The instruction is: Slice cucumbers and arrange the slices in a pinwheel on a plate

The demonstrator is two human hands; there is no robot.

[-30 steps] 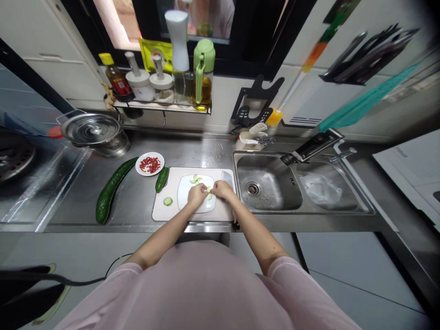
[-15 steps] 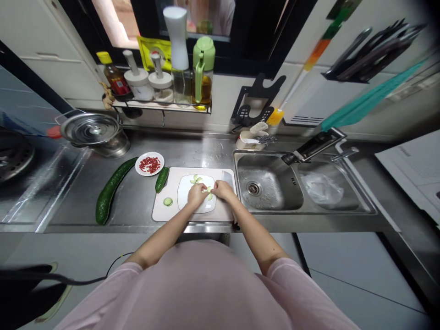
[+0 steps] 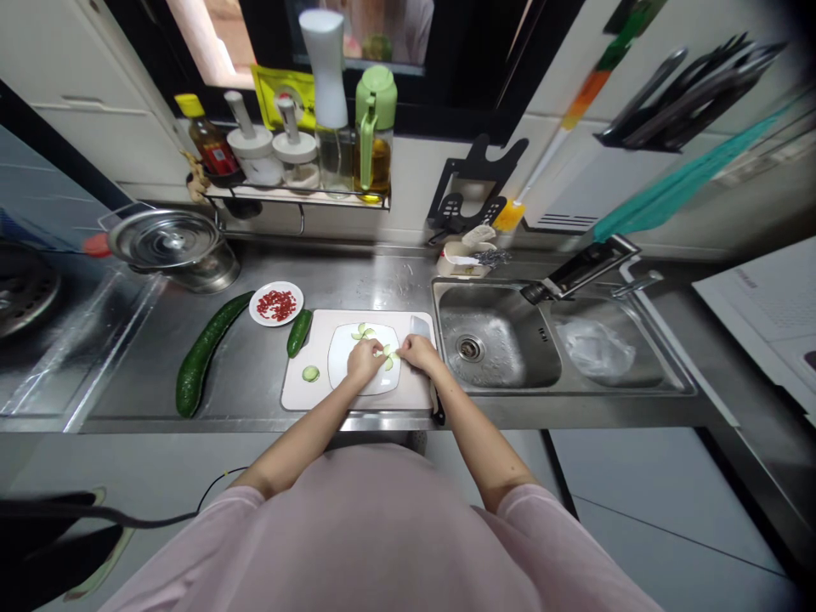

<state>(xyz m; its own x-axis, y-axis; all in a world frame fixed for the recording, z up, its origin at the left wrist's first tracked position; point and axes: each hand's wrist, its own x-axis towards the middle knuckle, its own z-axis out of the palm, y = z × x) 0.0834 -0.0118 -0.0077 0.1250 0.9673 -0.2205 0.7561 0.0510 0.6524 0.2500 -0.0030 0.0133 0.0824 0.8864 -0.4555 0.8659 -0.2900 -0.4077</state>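
Note:
On a white square plate (image 3: 376, 385) my left hand (image 3: 365, 360) is closed, fingertips pinched on a thin cucumber slice in a small fanned group (image 3: 388, 362). My right hand (image 3: 418, 352) is also closed in a pinch at the plate's right edge, with a pale green cucumber slice at its fingertips. Another group of cucumber slices (image 3: 362, 331) lies farther back on the plate. Under the plate is a pale cutting board (image 3: 298, 396), carrying a few stacked slices (image 3: 310, 373) and a cut cucumber piece (image 3: 299, 333). A knife (image 3: 437, 408) lies at the board's right side, partly hidden by my right arm.
A long green cucumber (image 3: 205, 355) and a small dish (image 3: 276, 321) of chopped red pieces lie left of the board. Farther left stands a lidded steel pot (image 3: 202, 270). A double sink (image 3: 503, 344) is to the right. Bottles and jars fill a wall shelf (image 3: 299, 199).
My right hand has shifted slightly to the right, away from my left fingertips. More of the knife handle shows beside the right forearm. My left hand stays at the same slices.

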